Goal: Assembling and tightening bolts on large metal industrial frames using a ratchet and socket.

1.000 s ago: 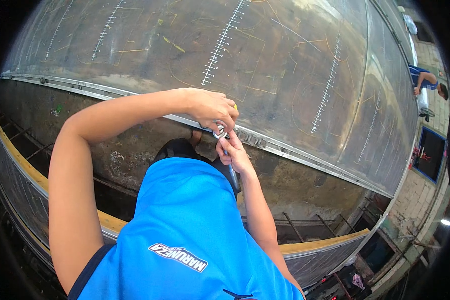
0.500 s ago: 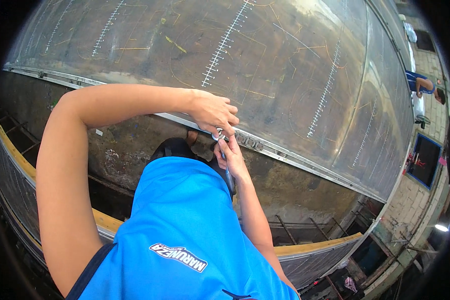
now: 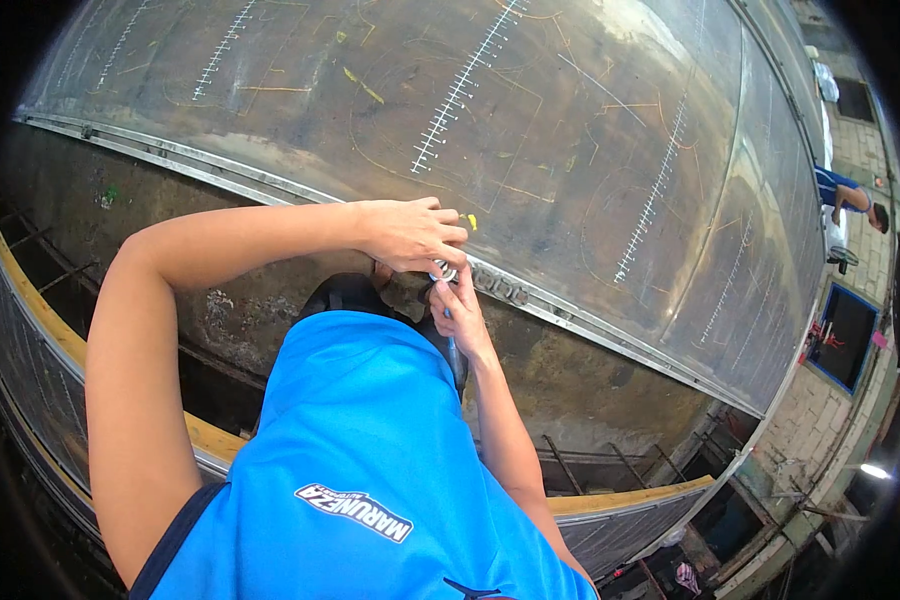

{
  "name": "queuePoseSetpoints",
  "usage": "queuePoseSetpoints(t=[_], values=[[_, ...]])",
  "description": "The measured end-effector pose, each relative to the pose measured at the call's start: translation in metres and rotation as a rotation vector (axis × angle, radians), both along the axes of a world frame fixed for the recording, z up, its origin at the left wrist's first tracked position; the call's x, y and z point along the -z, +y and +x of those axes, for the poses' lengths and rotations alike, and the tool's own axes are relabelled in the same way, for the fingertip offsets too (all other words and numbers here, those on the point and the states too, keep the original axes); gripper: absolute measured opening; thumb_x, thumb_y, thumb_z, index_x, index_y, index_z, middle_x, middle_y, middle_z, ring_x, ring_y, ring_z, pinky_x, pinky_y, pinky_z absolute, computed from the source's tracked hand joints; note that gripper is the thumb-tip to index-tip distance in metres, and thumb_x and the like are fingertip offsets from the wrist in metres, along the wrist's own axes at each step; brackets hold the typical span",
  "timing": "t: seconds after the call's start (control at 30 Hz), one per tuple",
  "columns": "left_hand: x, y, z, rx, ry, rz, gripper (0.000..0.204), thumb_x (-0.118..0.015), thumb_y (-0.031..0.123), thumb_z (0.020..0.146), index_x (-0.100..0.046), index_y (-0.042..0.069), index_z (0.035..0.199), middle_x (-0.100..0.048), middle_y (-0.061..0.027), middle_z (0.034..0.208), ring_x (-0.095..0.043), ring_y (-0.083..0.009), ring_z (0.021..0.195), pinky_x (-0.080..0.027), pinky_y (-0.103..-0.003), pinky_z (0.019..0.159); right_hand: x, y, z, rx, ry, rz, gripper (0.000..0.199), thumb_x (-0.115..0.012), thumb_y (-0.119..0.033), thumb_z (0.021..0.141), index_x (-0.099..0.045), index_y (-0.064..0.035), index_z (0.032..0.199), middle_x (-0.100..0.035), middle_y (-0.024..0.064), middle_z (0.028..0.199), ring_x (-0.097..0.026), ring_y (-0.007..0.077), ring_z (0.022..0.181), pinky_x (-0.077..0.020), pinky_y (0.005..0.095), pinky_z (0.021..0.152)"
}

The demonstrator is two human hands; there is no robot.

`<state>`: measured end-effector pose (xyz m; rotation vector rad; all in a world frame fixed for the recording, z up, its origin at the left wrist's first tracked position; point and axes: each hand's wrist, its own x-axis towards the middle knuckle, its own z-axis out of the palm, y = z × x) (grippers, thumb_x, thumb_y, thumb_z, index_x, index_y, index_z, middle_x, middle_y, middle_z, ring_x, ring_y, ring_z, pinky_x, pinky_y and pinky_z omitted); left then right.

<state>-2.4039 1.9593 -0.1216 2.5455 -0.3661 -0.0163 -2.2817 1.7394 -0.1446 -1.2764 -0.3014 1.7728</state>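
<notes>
At the near edge of a long metal-topped table (image 3: 570,210), both my hands meet over a small shiny metal ring-shaped piece (image 3: 445,270). My left hand (image 3: 410,236) reaches across from the left, fingers bent down with their tips at the ring. Below it my right hand (image 3: 460,308) is closed, thumb and forefinger pinching beside the ring. A slim blue-grey bar (image 3: 454,358) runs down out of the right palm; whether it joins the ring is hidden by the fingers. Just beyond my left fingertips lies a small yellow scrap (image 3: 471,221) on the tabletop.
A metal rail (image 3: 650,368) with several dark round clamp-like parts (image 3: 500,284) follows the table edge. White tick-marked lines (image 3: 460,95) cross the top. Behind me stands another table with a yellow edge (image 3: 630,498). Another person (image 3: 848,192) is at the far right.
My left forearm and hand have lowered slightly toward me, with the fingers still at the ring. The yellow scrap now shows by my left fingertips. My right hand has barely moved.
</notes>
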Motion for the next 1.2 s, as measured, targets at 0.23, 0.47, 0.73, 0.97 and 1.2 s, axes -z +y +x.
queuePoseSetpoints(t=[0.23, 0.47, 0.73, 0.97, 1.2], values=[[-0.002, 0.007, 0.005, 0.055, -0.052, 0.045, 0.037, -0.065, 0.038, 0.095, -0.059, 0.020, 0.126, -0.056, -0.0045, 0.110, -0.053, -0.0245, 0.110, -0.045, -0.044, 0.093, 0.002, 0.001, 0.003, 0.000, 0.102, 0.016, 0.055, -0.056, -0.031, 0.106, -0.027, -0.0245, 0.152, -0.043, -0.0018, 0.079, -0.034, 0.0046, 0.052, -0.0238, 0.0193, 0.044], [-0.009, 0.015, 0.022, 0.234, -0.091, 0.091, 0.048, -0.073, 0.042, 0.087, -0.058, 0.017, 0.127, -0.059, -0.0033, 0.121, -0.054, -0.0248, 0.115, -0.045, -0.043, 0.095, 0.011, 0.001, 0.012, -0.020, 0.240, 0.011, 0.063, -0.062, -0.021, 0.103, -0.024, -0.0262, 0.153, -0.042, -0.0034, 0.078, -0.033, 0.0041, 0.052, -0.0224, 0.0190, 0.043], [0.003, 0.005, 0.014, 0.167, -0.014, 0.014, 0.055, -0.070, 0.042, 0.088, -0.059, 0.017, 0.135, -0.062, -0.0009, 0.125, -0.055, -0.0232, 0.116, -0.043, -0.043, 0.099, 0.013, -0.001, 0.008, 0.066, 0.263, 0.073, 0.072, -0.063, -0.012, 0.099, -0.020, -0.0258, 0.155, -0.041, -0.0036, 0.074, -0.032, 0.0035, 0.049, -0.0225, 0.0195, 0.041], [0.005, -0.009, 0.001, -0.043, 0.040, -0.160, 0.052, -0.072, 0.040, 0.086, -0.063, 0.018, 0.133, -0.064, -0.0009, 0.125, -0.056, -0.0234, 0.116, -0.042, -0.043, 0.101, 0.007, -0.001, -0.006, 0.182, 0.179, 0.113, 0.058, -0.065, -0.012, 0.097, -0.031, -0.0225, 0.143, -0.046, -0.0011, 0.078, -0.032, 0.0028, 0.048, -0.0217, 0.0183, 0.040], [0.005, -0.001, 0.010, 0.055, -0.002, -0.065, 0.051, -0.071, 0.041, 0.088, -0.063, 0.016, 0.131, -0.064, -0.0018, 0.123, -0.056, -0.0244, 0.113, -0.042, -0.043, 0.100, 0.007, -0.019, -0.008, 0.055, -0.059, 0.002, 0.035, -0.064, -0.019, 0.102, -0.045, -0.0078, 0.128, -0.063, 0.0069, 0.078, -0.063, 0.0154, 0.056, -0.0474, 0.0260, 0.048]])
